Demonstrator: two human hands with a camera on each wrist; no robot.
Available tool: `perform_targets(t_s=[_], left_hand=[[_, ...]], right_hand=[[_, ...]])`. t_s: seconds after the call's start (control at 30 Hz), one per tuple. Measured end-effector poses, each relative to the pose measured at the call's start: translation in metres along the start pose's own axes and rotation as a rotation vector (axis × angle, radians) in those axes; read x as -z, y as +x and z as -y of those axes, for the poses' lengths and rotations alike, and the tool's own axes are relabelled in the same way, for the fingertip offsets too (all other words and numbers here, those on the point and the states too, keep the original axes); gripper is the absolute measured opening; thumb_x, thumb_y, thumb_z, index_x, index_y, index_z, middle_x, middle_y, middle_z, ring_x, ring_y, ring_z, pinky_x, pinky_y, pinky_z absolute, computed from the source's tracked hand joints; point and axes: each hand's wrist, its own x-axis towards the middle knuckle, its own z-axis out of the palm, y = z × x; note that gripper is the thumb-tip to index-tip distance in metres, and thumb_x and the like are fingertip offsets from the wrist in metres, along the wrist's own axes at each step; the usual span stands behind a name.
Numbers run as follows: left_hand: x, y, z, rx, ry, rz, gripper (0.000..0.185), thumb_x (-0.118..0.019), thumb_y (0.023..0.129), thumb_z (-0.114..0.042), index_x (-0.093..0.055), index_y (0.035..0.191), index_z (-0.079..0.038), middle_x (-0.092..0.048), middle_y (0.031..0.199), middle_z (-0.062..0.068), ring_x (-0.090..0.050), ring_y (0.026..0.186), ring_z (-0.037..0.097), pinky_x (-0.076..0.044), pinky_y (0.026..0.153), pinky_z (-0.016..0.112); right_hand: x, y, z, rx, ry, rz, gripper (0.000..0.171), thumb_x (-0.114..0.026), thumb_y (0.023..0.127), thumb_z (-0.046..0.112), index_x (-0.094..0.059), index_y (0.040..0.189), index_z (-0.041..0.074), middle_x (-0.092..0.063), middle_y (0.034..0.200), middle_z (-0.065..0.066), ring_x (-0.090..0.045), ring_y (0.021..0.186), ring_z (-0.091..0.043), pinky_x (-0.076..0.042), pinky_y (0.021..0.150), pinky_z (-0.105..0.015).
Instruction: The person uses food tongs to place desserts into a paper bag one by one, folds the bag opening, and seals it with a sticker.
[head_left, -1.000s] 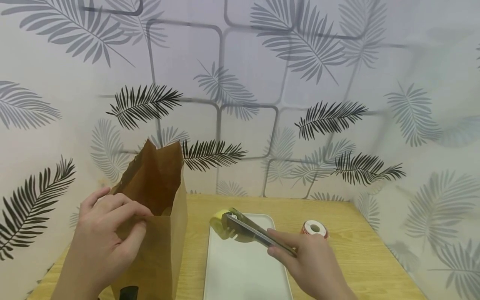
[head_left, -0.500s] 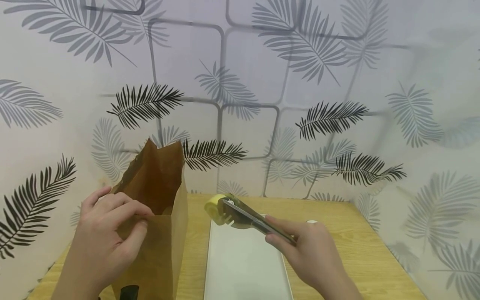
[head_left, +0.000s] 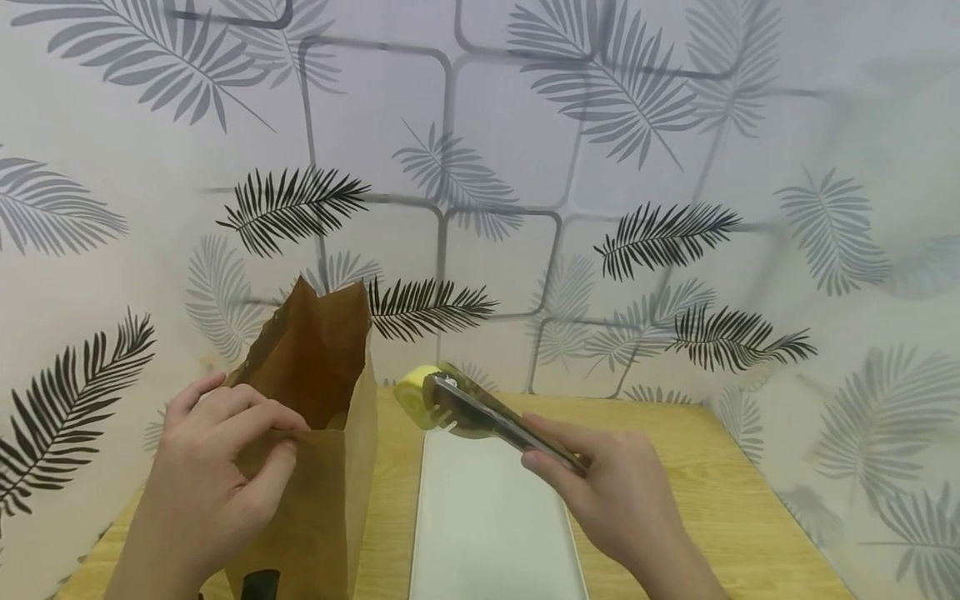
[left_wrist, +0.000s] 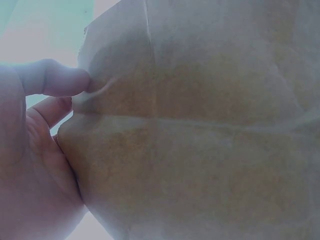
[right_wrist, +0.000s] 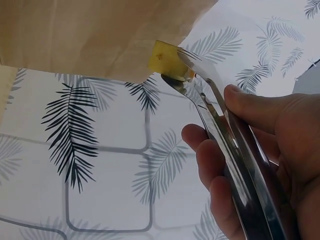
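Note:
A tall brown paper bag [head_left: 321, 508] stands with its mouth open at the left of the table. My left hand [head_left: 213, 479] pinches the near edge of its mouth between thumb and fingers; the left wrist view shows the thumb against the paper [left_wrist: 190, 165]. With my right hand [head_left: 618, 487] I grip metal tongs [head_left: 498, 417]. Their tips hold a yellow, rolled-looking piece of food [head_left: 414, 397], exact kind unclear. That piece hangs in the air, just right of the bag and above the far end of a white rectangular plate [head_left: 491, 521]. The bag's bottom inside is hidden.
The wooden table [head_left: 720, 517] extends right of the plate. A leaf-patterned covering [head_left: 570, 275] rises behind and at both sides. Something black [head_left: 259, 585] shows low on the bag's front.
My right hand has lifted the tongs and the yellow piece from over the plate, up and left toward the bag. The white-topped spool is now hidden behind that hand. My left hand stays put.

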Motion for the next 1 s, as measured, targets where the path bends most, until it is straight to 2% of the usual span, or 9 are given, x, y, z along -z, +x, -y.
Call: perform_targets(t_s=[0.2,0.43,0.63,1.0], left_hand=[[0.0,0.0,0.0,-0.005,-0.002,-0.006,0.024,-0.066,0.078,0.0,-0.072,0.078,-0.023,-0.065,0.078,-0.009,-0.053,0.079,0.007,-0.028,0.118,0.037],[0.001,0.0,0.0,-0.004,-0.003,-0.003,0.025,-0.066,0.079,0.0,-0.073,0.078,-0.024,-0.065,0.079,-0.01,-0.053,0.079,0.007,-0.028,0.119,0.036],[0.002,0.0,0.0,0.003,-0.001,0.005,0.024,-0.066,0.079,0.0,-0.073,0.078,-0.023,-0.065,0.078,-0.01,-0.053,0.079,0.008,-0.028,0.119,0.037],[0.0,-0.002,0.002,-0.012,-0.014,-0.016,0.027,-0.069,0.076,0.002,-0.073,0.079,-0.024,-0.066,0.079,-0.01,-0.056,0.078,0.011,-0.028,0.119,0.04]], right_hand=[[0.002,0.005,0.009,0.026,0.024,-0.03,0.037,-0.083,0.086,0.033,-0.078,0.123,0.03,-0.021,0.054,0.022,-0.014,0.05,0.006,-0.022,0.043,-0.019],[0.003,0.012,0.017,0.105,0.033,-0.075,0.037,-0.082,0.089,0.034,-0.077,0.125,0.03,-0.016,0.055,0.021,-0.01,0.052,0.008,-0.022,0.044,-0.019],[0.004,0.017,0.026,0.114,0.022,-0.089,0.037,-0.082,0.089,0.036,-0.077,0.125,0.034,-0.016,0.056,0.02,-0.012,0.053,0.006,-0.022,0.045,-0.02],[0.001,0.028,0.041,0.221,0.052,-0.154,0.039,-0.086,0.084,0.028,-0.079,0.122,0.029,-0.018,0.055,0.019,-0.01,0.057,0.005,-0.023,0.046,-0.02]])
